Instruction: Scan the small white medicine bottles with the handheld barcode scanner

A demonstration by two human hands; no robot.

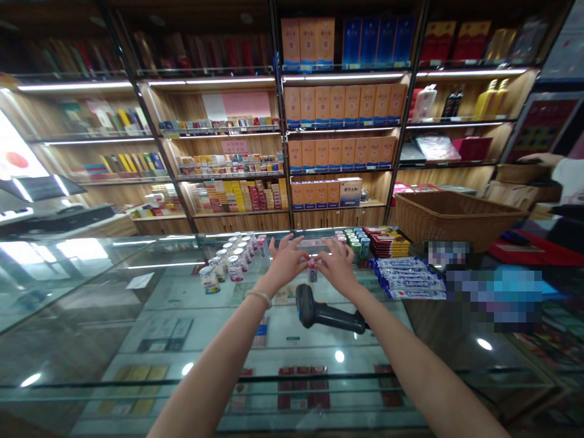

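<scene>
Over the glass counter (pixel 219 340), my left hand (pixel 289 258) and my right hand (pixel 338 261) meet with fingertips pinched on a small pink-topped container (pixel 312 274). Fingers partly cover its top. A black barcode scanner (pixel 326 313) lies just below it on the glass, its handle end by my right forearm. Left of my left hand are rows of small white-lidded jars (pixel 235 267). Small capped tubes (pixel 356 243), some green and some blue, stand right of my right hand. A bracelet circles my left wrist.
Blue-and-white wrapped packets (pixel 408 277) lie at the right, with red and yellow packs (pixel 387 240) behind them. Farther right stands a brown woven basket (pixel 456 213). Another person's arm (pixel 538 158) shows at the right edge. Shelves with orange boxes (pixel 342 152) line the back.
</scene>
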